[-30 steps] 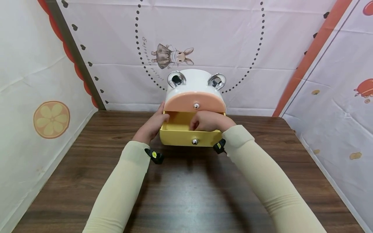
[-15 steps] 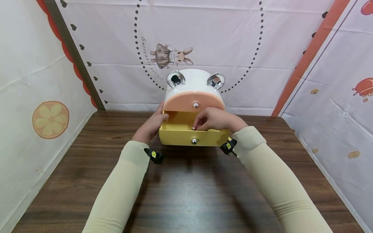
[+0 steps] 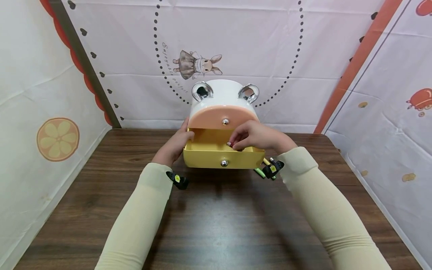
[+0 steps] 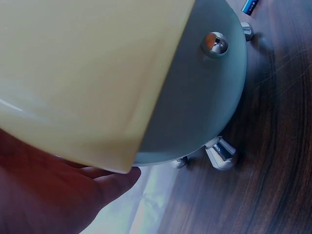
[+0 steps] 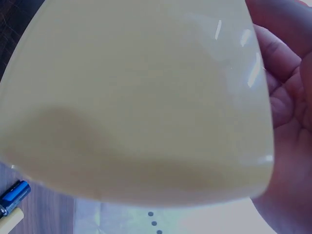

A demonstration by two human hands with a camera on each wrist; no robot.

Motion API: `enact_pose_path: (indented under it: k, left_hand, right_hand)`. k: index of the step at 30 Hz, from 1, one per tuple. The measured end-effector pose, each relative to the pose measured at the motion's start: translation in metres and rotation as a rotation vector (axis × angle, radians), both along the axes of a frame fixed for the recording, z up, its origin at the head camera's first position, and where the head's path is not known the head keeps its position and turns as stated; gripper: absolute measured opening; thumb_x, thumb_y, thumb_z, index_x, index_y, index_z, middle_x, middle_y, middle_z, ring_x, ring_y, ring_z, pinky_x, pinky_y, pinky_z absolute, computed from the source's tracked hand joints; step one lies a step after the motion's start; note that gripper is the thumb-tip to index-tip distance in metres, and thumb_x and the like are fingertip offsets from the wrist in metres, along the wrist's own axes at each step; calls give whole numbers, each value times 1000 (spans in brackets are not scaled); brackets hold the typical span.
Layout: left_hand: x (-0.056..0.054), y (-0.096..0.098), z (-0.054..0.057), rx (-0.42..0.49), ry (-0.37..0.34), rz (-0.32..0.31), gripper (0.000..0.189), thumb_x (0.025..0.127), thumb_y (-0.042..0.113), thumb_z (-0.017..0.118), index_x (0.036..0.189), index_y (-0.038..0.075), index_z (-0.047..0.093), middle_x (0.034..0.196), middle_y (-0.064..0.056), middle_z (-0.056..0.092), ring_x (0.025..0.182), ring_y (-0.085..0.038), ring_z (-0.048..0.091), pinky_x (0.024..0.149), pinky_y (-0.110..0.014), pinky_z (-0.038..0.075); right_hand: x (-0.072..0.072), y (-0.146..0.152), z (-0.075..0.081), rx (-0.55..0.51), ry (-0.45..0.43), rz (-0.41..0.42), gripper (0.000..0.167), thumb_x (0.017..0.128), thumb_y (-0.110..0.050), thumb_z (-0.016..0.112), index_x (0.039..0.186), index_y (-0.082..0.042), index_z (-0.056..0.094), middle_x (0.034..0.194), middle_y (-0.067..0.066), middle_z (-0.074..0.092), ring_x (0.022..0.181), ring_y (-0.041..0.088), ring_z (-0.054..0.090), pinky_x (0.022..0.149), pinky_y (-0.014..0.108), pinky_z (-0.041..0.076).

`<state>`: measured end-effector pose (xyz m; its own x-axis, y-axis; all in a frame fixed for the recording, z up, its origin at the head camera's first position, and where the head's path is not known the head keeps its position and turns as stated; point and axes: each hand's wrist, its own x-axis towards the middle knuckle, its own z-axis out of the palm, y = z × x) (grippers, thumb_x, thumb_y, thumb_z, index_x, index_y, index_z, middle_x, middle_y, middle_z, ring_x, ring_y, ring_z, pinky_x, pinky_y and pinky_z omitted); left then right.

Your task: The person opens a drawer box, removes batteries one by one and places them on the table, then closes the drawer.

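A frog-shaped white drawer cabinet (image 3: 223, 92) stands at the back of the table, its yellow lower drawer (image 3: 202, 159) pulled out. My left hand (image 3: 172, 147) grips the cabinet's left side, the thumb at the drawer's edge. Above the drawer's right half, my right hand (image 3: 259, 135) pinches a small red battery (image 3: 230, 144) with a silvery end. Only that end pokes out from the fingertips. In the right wrist view the drawer's underside (image 5: 136, 97) covers most of the picture and hides the fingertips.
Several coloured batteries lie on the table right of the drawer, partly behind my wrist: a green battery (image 3: 259, 173), a yellow battery (image 3: 266, 161) and a blue battery (image 5: 15, 196) among them. The cabinet's peach upper drawer (image 3: 209, 117) is closed. Printed cloth (image 3: 135, 97) hangs behind.
My right hand has risen from inside the drawer and shifted right, with the red battery coming into sight at its fingertips. Batteries beside the drawer are uncovered. My left hand keeps its grip.
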<state>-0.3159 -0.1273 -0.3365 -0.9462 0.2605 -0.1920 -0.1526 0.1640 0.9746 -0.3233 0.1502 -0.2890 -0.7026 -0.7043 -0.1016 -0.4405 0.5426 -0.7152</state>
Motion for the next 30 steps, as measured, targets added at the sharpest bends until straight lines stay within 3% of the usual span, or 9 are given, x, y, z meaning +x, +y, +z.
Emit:
enact_pose_path:
  k: [6, 13, 23, 30]
  left_hand:
    - [-1, -1, -1, 7, -5, 3, 96, 81, 4, 41, 155, 30, -13, 163, 2, -14, 148, -18, -8, 120, -48, 5]
    - [-3, -1, -2, 5, 1, 5, 97, 80, 4, 42, 155, 29, -13, 163, 2, -14, 148, -18, -8, 120, -49, 5]
    - [-3, -1, -1, 8, -20, 5, 97, 80, 4, 42, 155, 30, -14, 163, 3, -16, 148, -18, -10, 120, -49, 4]
    - [-13, -2, -14, 7, -1, 15, 97, 80, 5, 42, 154, 35, -13, 162, 6, -16, 148, -15, -10, 120, -48, 4]
  right_hand:
    - [0, 9, 1, -21, -25, -13, 15, 86, -19, 73, 98, -10, 73, 92, 6, 73, 86, 22, 67, 82, 45, 54]
    - [3, 19, 4, -45, 3, -17, 16, 85, -19, 74, 99, -10, 73, 90, 6, 72, 84, 22, 67, 79, 34, 55]
    - [8, 33, 8, -96, -19, -56, 20, 85, -19, 74, 100, -7, 72, 89, 9, 72, 83, 23, 66, 79, 41, 54]
    - [9, 43, 5, -124, -26, -52, 20, 85, -17, 74, 101, -4, 72, 92, 11, 72, 82, 23, 66, 76, 35, 56]
